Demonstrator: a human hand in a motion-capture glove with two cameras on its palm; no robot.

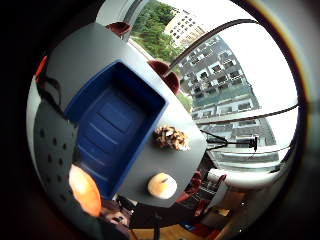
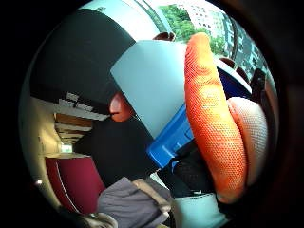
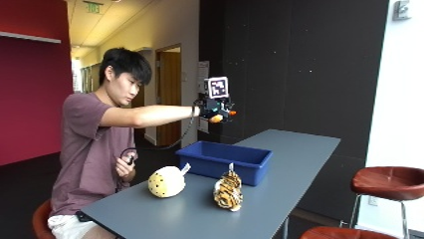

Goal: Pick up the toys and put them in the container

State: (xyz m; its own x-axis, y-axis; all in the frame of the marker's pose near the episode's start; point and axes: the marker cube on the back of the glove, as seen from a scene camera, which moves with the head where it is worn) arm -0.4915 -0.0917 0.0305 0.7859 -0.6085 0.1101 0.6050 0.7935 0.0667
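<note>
We see the gloved right hand (image 3: 215,112) raised high above the blue container (image 3: 224,160), arm stretched out level from the shoulder. Fingers are curled round an orange toy (image 3: 216,118); only a bit of orange pokes out under the glove in the outside view. In the thumb-side palm view the orange toy (image 2: 209,118) fills much of the picture, long and textured, lying right against the palm, with a paler rounded part beside it. In the little-finger-side view a sliver of the orange toy (image 1: 85,190) shows at the edge, above the container.

Blue container sits on the grey table (image 3: 305,169), open side up, roughly mid-table. Looking down from the palm, the blue container (image 1: 115,125) is directly below the hand, and we see nothing inside it but its ribbed floor.

Two toys lie on the table just beside the container, on the side nearer the outside camera:
- striped tiger toy (image 3: 228,191), upright, near the container's front wall but apart from it; also visible from the palm (image 1: 171,138).
- round yellow spotted toy (image 3: 167,181), on the person's side of the tiger, near the container's corner; seen from above as a pale ball (image 1: 162,185).

The two toys are apart from each other. The bare hand (image 3: 126,167) is down by the table edge, well away from the container, gripping a small dark object we can't identify.
</note>
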